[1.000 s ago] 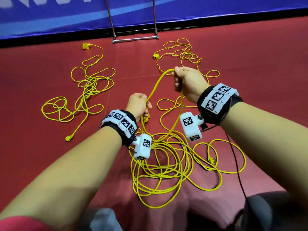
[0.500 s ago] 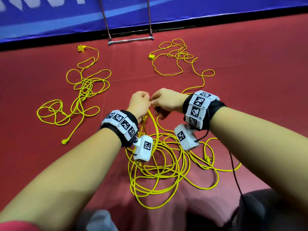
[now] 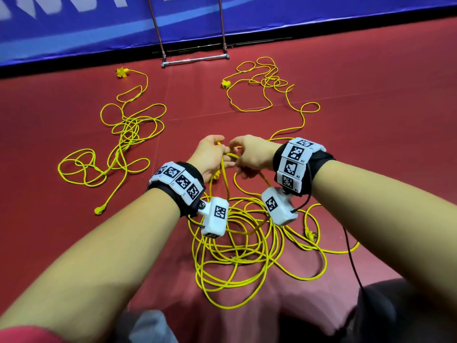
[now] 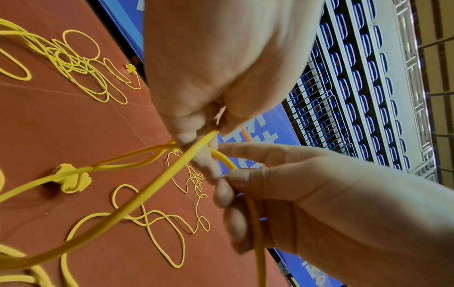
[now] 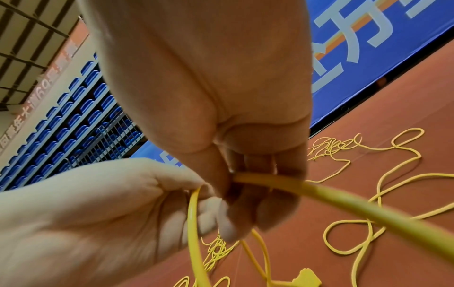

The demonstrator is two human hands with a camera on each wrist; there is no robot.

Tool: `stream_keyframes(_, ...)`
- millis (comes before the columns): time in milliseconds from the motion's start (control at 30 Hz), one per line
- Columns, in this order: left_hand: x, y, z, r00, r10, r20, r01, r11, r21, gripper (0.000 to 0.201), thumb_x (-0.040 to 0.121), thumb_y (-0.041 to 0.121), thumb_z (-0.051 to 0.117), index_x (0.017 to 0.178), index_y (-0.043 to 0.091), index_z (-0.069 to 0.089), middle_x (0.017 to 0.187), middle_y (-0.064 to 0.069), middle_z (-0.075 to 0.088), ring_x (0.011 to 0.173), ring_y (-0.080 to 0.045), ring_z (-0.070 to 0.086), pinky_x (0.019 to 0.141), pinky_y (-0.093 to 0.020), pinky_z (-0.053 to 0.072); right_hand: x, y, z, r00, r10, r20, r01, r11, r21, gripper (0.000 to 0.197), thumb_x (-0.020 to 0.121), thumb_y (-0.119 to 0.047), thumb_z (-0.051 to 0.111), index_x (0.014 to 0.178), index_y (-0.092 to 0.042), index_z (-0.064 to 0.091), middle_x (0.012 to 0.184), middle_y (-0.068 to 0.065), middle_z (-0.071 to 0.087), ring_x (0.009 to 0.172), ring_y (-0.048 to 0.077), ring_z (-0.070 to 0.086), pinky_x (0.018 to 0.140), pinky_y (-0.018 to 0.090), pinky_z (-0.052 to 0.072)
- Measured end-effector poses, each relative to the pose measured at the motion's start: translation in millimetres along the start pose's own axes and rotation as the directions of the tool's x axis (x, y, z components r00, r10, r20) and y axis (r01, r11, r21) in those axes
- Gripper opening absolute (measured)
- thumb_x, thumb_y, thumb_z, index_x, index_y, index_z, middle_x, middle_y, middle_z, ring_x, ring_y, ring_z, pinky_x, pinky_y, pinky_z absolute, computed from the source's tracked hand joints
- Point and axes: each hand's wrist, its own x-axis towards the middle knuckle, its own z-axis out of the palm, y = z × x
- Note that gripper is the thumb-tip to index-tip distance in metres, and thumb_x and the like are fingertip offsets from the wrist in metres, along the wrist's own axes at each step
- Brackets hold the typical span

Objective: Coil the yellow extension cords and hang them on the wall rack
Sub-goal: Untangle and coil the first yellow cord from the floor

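My left hand (image 3: pixel 222 154) and right hand (image 3: pixel 237 158) meet above the red floor, and both pinch the same yellow extension cord (image 3: pixel 226 179). In the left wrist view the left hand (image 4: pixel 203 126) grips gathered strands of the cord (image 4: pixel 157 182), and its plug (image 4: pixel 71 180) hangs below. The right hand (image 5: pixel 255 174) pinches a strand of the cord (image 5: pixel 368 205) right against the left fingers (image 5: pixel 211 209). Loose loops (image 3: pixel 235 243) hang down to a pile on the floor. A second yellow cord (image 3: pixel 123 139) lies tangled on the left.
The held cord's far end (image 3: pixel 262 80) trails toward a metal stand base (image 3: pixel 195 60) at the blue banner wall (image 3: pixel 321 16). A wire grid rack (image 4: pixel 317 120) shows behind the hands. The second cord's plug (image 3: pixel 100 209) lies left of my left forearm.
My right hand came back from a raised, farther reach and brought a length of cord to the left hand. The two hands now touch, and more cord hangs in loops.
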Motion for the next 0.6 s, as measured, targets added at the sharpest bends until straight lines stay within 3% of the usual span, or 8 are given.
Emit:
stream_keyframes(100,-5,-3,2,0.998,-0.043,0.052,0.042,0.999,0.033,0.047,0.101,-0.004,0.032,0.146,0.007,0.024,0.096,-0.014,0.063,0.051,-0.017,0.067,0.048,-0.03,0.056,3,-1,-11,1.0,-0.006,-0.005,0.004,0.968,-0.25,0.036,0.088,0.009,0.051,0.119,-0.003,0.063,0.066,0.006,0.065,0.042,0.013,0.053,0.043,0.023,0.046)
stream_keyframes(200,-3,-13,-1,0.998,-0.022,0.06,0.011,0.984,0.178,0.054,0.1,-0.002,0.033,0.15,0.011,0.019,0.122,-0.011,0.054,0.068,-0.022,0.065,0.047,-0.034,0.055,2,-6,-19,0.997,-0.075,0.0,0.071,0.944,-0.323,0.034,0.087,0.007,0.049,0.108,-0.01,0.07,0.07,0.002,0.067,0.046,0.011,0.047,0.044,0.02,0.038)
stream_keyframes(300,2,-21,-11,0.999,-0.012,0.052,-0.002,0.966,0.259,0.058,0.091,-0.011,0.029,0.143,0.014,0.029,0.121,-0.005,0.058,0.07,-0.02,0.062,0.045,-0.03,0.049,0,-12,-27,0.981,-0.193,-0.031,0.19,0.979,-0.075,0.026,0.092,0.007,0.047,0.101,-0.005,0.069,0.07,0.004,0.063,0.048,0.011,0.044,0.045,0.021,0.034)
stream_keyframes(400,6,-28,-21,1.0,0.001,0.004,-0.002,0.958,0.288,0.047,0.088,-0.012,0.031,0.125,0.017,0.037,0.113,-0.005,0.063,0.061,-0.017,0.055,0.044,-0.025,0.042,-3,-23,-40,0.963,-0.241,-0.122,0.268,0.91,0.317,0.027,0.098,0.007,0.04,0.1,-0.005,0.064,0.071,0.005,0.06,0.049,0.008,0.045,0.047,0.02,0.034)
stream_keyframes(533,11,-42,-31,0.998,0.016,-0.067,0.005,0.953,0.304,0.038,0.096,-0.002,0.039,0.134,0.007,0.04,0.095,-0.005,0.066,0.057,-0.014,0.052,0.038,-0.02,0.04,-1,-29,-54,0.964,-0.139,-0.228,0.257,0.709,0.657,0.029,0.102,0.003,0.034,0.101,-0.008,0.061,0.074,0.003,0.06,0.051,0.008,0.045,0.05,0.021,0.035)
stream_keyframes(600,13,-45,-33,0.997,-0.002,-0.077,0.025,0.955,0.294,0.037,0.099,-0.001,0.036,0.136,0.003,0.039,0.084,-0.002,0.064,0.056,-0.014,0.052,0.037,-0.018,0.04,4,-25,-53,0.96,-0.048,-0.278,0.231,0.7,0.676,0.029,0.101,0.004,0.033,0.106,-0.006,0.06,0.073,0.003,0.06,0.05,0.009,0.047,0.049,0.021,0.034)
